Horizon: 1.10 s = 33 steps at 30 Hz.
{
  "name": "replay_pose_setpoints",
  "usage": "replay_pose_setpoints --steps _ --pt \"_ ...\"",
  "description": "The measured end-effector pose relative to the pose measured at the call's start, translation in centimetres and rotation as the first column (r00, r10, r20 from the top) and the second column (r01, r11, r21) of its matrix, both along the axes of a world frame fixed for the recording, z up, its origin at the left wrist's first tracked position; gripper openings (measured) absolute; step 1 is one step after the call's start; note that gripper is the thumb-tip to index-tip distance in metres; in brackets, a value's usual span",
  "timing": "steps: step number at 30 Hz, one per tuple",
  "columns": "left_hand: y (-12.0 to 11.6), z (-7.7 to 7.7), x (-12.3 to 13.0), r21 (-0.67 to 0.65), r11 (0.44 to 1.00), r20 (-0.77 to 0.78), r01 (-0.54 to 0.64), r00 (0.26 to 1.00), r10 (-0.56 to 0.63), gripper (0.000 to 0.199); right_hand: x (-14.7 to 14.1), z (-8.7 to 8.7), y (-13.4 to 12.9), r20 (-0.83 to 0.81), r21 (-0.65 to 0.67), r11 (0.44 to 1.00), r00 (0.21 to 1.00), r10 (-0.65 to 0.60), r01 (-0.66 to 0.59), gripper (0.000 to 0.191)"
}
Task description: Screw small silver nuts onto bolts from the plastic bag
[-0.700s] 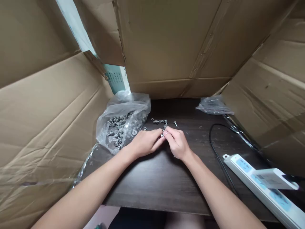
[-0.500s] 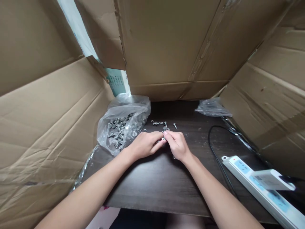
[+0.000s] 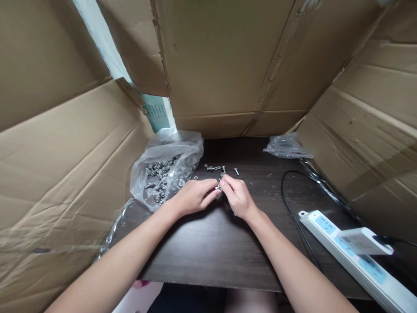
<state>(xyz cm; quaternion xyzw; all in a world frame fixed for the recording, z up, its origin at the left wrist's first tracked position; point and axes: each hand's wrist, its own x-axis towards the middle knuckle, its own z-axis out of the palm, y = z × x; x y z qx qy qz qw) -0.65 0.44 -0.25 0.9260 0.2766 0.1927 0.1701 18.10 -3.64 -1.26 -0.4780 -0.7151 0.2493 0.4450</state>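
Note:
My left hand [image 3: 196, 196] is closed in a pinch at the near side of a small group of loose hardware. Between its fingertips is a small silvery bolt [image 3: 219, 187], mostly hidden by the fingers. My right hand [image 3: 238, 198] meets it from the other side, thumb and fingers closed on the same bolt. Just beyond the fingertips lie a bolt [image 3: 223, 169], another bolt [image 3: 236, 171] to its right, and a cluster of small bolts and nuts [image 3: 211, 168]. A nut [image 3: 196, 178] sits alone above my left hand.
An opened clear plastic bag [image 3: 138, 182] full of bolts stands at the left. A flattened plastic bag [image 3: 286, 146] lies at the back right. A white power strip [image 3: 350, 265] with a plugged-in adapter and a black cable [image 3: 283, 191] occupy the right. Cardboard walls [image 3: 224, 61] surround the dark table [image 3: 208, 256].
The view has shifted slightly, moving the whole scene a little left. Both hands keep their pinch, with the right fingertips slightly changed in position on the bolt.

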Motion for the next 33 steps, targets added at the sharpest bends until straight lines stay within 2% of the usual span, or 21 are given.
replay_pose_setpoints --steps 9,16,21,27,33 --pt "-0.1 0.0 0.3 0.020 1.000 0.034 -0.021 0.999 0.020 0.029 0.2 -0.3 -0.1 0.151 0.057 0.996 0.986 -0.077 0.070 0.038" --pt "0.0 -0.7 0.6 0.053 0.998 0.044 -0.025 0.999 0.023 0.027 0.0 -0.7 0.3 0.203 0.143 0.987 0.973 -0.107 0.078 0.040" --pt "0.1 -0.9 0.8 0.040 0.999 0.046 -0.017 0.999 0.015 0.022 0.0 -0.8 0.4 0.179 0.128 0.984 0.973 -0.146 0.124 0.047" --pt "0.1 -0.9 0.6 0.079 0.992 0.018 -0.098 0.995 0.097 0.029 0.2 -0.2 0.1 0.107 0.068 0.990 0.986 -0.131 0.125 0.040" --pt "-0.2 -0.6 0.5 0.076 0.994 0.026 -0.080 0.997 0.078 0.028 0.4 0.2 -0.1 0.016 0.052 0.994 0.995 -0.102 0.101 0.034"
